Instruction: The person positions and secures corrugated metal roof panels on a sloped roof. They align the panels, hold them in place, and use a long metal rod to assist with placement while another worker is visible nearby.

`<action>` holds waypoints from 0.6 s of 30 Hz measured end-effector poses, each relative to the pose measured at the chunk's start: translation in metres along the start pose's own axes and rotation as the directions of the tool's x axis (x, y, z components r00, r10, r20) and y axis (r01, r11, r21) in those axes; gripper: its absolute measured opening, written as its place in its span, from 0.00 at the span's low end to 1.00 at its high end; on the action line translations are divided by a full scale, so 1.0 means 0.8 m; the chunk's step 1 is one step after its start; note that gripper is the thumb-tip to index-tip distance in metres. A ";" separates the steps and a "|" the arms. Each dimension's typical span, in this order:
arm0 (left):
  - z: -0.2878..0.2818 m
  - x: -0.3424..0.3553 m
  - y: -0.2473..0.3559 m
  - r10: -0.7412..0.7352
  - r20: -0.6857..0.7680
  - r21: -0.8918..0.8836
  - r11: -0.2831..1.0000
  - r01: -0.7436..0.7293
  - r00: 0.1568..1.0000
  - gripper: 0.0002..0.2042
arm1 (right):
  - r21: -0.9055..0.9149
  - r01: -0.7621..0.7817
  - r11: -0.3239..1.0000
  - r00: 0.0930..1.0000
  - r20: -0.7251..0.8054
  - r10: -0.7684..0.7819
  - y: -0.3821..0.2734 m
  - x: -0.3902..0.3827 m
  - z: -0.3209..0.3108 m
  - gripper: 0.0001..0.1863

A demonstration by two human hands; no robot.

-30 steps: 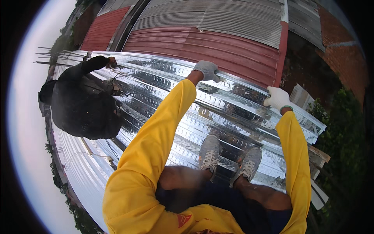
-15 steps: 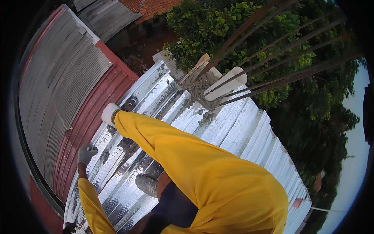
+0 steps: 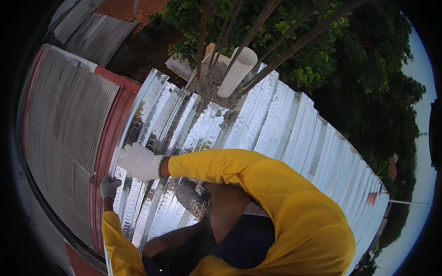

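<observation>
A shiny ribbed metal sheet (image 3: 184, 152) lies beneath me, and its left edge runs beside a red metal roof. My left hand (image 3: 110, 187), in a grey glove, is closed on that edge, with the thumb over the sheet's top and the other fingers partly hidden. Farther along the same edge, my right hand (image 3: 140, 162) wears a white knitted glove with a green cuff. Its fingers are bent down over the outermost rib at the edge. Just right of the hands, my grey shoe (image 3: 192, 198) rests on the sheet.
Rusty steel bars (image 3: 258, 27) rise from a rough concrete column top (image 3: 207, 87) at the sheet's far side, with a white pipe (image 3: 237, 72) among them. Left is the red roof strip (image 3: 108, 152) and grey corrugated roofing (image 3: 64, 119). Trees (image 3: 359, 69) stand beyond the right edge.
My right hand has moved nearer along the sheet's edge, closer to my left hand. The left hand stays at the edge. The view has shifted, and more of my legs shows.
</observation>
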State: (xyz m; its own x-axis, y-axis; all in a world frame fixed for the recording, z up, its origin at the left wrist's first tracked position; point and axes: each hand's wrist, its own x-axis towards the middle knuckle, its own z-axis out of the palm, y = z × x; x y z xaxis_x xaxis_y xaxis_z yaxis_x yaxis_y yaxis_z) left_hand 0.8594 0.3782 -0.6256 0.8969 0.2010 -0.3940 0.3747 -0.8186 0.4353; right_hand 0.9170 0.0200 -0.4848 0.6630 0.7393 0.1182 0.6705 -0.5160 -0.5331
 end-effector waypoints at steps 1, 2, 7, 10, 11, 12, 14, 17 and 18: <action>-0.004 0.006 -0.025 0.021 -0.026 -0.088 0.996 -0.023 0.999 0.11 | 0.103 -0.002 0.995 0.999 -0.048 0.007 -0.016 -0.030 -0.009 0.21; 0.000 0.006 -0.030 0.026 -0.019 -0.072 0.997 -0.028 0.999 0.10 | 0.161 -0.026 0.987 0.998 -0.057 0.035 -0.032 -0.065 -0.012 0.21; -0.001 0.017 -0.056 0.055 0.047 -0.113 0.992 -0.050 0.997 0.12 | 0.285 -0.267 0.921 0.948 0.251 0.197 -0.045 -0.184 -0.065 0.23; 0.008 0.023 -0.049 0.074 0.045 -0.100 0.993 -0.069 0.996 0.13 | 0.282 -0.384 0.879 0.882 0.394 0.259 -0.049 -0.215 -0.093 0.24; 0.005 0.023 -0.057 0.077 0.027 -0.129 0.989 -0.073 0.997 0.14 | 0.341 -0.415 0.843 0.870 0.420 0.258 -0.054 -0.224 -0.099 0.24; 0.008 0.027 -0.058 0.049 0.018 -0.030 0.998 -0.048 0.999 0.14 | 0.390 -0.457 0.799 0.851 0.452 0.266 -0.060 -0.234 -0.105 0.24; 0.009 0.025 -0.060 0.046 0.018 -0.081 0.996 -0.045 0.999 0.14 | 0.401 -0.542 0.738 0.787 0.549 0.280 -0.054 -0.253 -0.119 0.24; 0.011 0.019 -0.050 0.025 0.036 -0.012 1.000 -0.024 0.999 0.14 | 0.343 -0.611 0.714 0.718 0.619 0.317 -0.018 -0.282 -0.111 0.26; 0.013 0.020 -0.045 0.037 0.036 -0.039 0.999 -0.036 0.999 0.14 | 0.366 -0.631 0.684 0.725 0.593 0.350 -0.008 -0.290 -0.110 0.26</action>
State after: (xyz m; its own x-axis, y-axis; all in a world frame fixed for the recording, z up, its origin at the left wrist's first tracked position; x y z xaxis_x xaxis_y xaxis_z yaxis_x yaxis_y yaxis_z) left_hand 0.8579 0.4052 -0.6555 0.9011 0.1511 -0.4065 0.3514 -0.8037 0.4802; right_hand 0.7887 -0.1864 -0.4348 0.5178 0.6116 -0.5981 -0.0810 -0.6610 -0.7460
